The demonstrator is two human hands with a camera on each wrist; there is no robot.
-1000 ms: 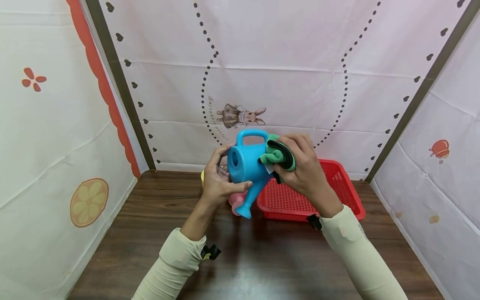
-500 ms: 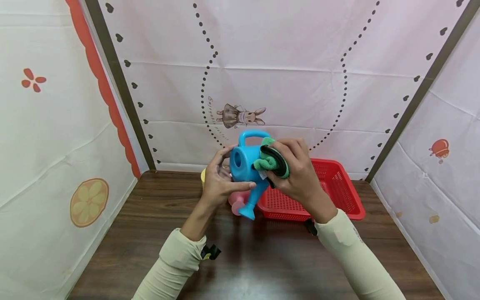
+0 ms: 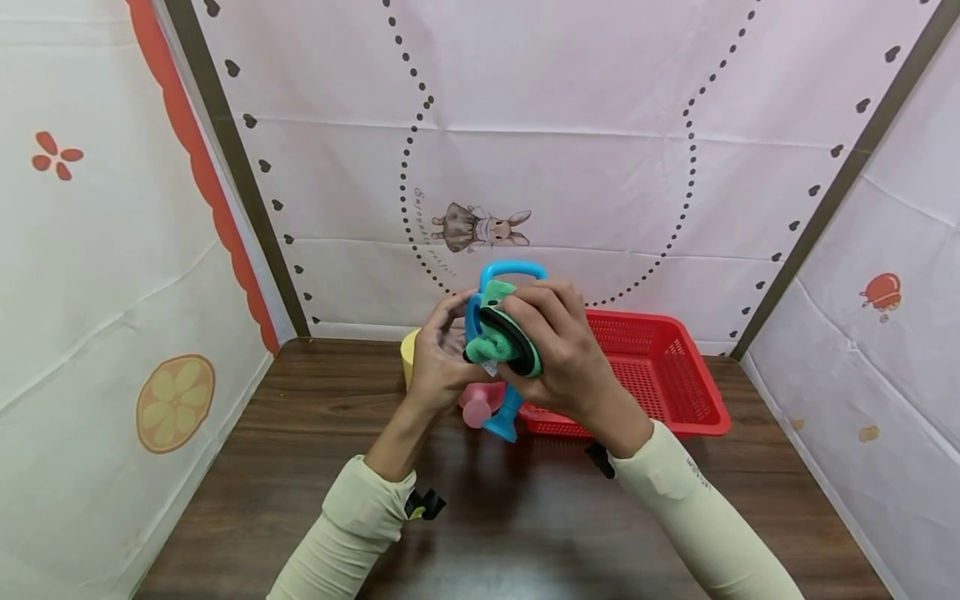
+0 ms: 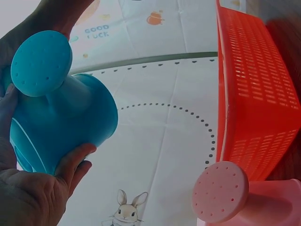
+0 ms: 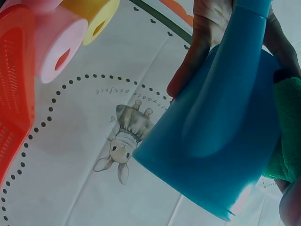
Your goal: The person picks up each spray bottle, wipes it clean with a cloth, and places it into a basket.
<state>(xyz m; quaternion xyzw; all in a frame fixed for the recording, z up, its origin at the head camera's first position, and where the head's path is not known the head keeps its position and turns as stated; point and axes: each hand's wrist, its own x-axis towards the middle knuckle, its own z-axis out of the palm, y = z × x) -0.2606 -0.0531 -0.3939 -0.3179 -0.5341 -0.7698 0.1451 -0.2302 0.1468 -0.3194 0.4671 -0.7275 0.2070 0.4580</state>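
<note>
My left hand (image 3: 435, 358) had its fingers and thumb curled around the blue plastic watering can (image 4: 77, 120), up above the brown wooden table (image 3: 300, 442), left of the red plastic basket (image 3: 686, 379) with little holes. My right hand (image 3: 562, 346) pinched a fuzzy green cloth (image 3: 513, 342) with a black edge against the can. A pink plastic watering can (image 3: 477, 408) sat just left of the basket.

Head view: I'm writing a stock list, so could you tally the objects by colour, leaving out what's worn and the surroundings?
Blue: 1 watering can
Pink: 1 toy
Yellow: 1 container, partly hidden
Red: 1 basket
Green: 1 cloth
Total: 5
</note>
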